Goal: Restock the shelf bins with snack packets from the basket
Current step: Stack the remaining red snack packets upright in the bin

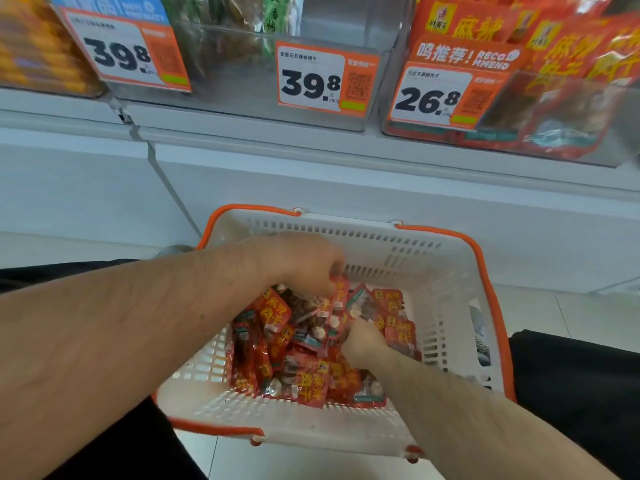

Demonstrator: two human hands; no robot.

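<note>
The red snack packets (311,348) lay heaped in the basket (450,271) at six o'clock. The left hand (304,265) pinched one packet's top edge, apparently to lift it, while the right hand (363,341) dug in with curled fingers gathering more, probably for the matching red bin (519,109) at one o'clock

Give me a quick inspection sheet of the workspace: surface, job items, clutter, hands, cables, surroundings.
Surface: pale tiled floor under the basket; white shelf front above it.
Job's things: white basket with orange rim holds a pile of red snack packets; clear bin at right holds matching red packets behind the 26.8 tag; middle bin looks partly filled, tagged 39.8.
Clutter: nothing seen.
Hands: left hand grips a bunch of packets at the pile's top; right hand curls into the pile.
Cables: nothing seen.
Surroundings: left bin with blurred orange goods; dark clothing at both sides.
</note>
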